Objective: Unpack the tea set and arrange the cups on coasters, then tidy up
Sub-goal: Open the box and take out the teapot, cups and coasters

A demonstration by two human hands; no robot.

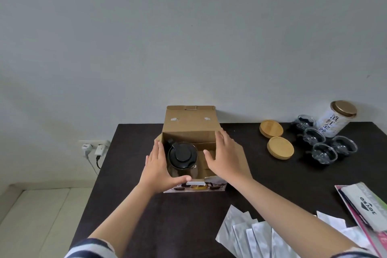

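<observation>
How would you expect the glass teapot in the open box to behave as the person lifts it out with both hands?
The teapot has clear glass walls, so it is probably fragile and rather slippery. Its black lid seems only to rest on top, so tilting may shift it. The left hand and right hand flank it, which should steady it.

Soft even daylight, faint shadows; wide-angle edge bending, slight softness.

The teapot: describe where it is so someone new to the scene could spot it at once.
Start at the open cardboard box in the middle of the dark table. The teapot stands in its left half, beside the left hand. It alone has a round black lid; the glass cups stand far right.
</observation>
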